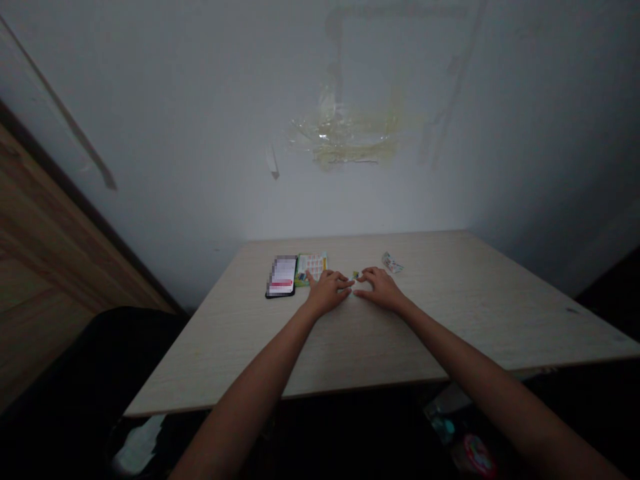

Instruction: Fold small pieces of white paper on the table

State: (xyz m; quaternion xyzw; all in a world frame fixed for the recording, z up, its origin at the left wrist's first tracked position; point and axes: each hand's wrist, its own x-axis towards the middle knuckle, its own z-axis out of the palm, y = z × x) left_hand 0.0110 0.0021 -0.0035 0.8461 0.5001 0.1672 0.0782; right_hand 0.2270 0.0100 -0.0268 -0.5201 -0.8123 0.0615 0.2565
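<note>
My left hand [330,291] rests low over the table, fingers stretched to the right and thumb side apart, just in front of a green-edged printed sheet or booklet [314,263]. Facing it, my right hand [380,288] has its fingers apart and pointing left. Between the fingertips of both hands lies a tiny yellow-green piece [355,274], too small to name; whether a fingertip touches it I cannot tell. Left of the booklet is a phone [283,277] in a dark case, its screen lit and partly blurred out.
A small crumpled printed wrapper [393,263] lies beyond my right hand. The pale wooden table [450,293] meets a white wall [200,133] with peeling tape [345,137]. A wooden panel [40,247] stands at the left. Dim items lie below the front edge.
</note>
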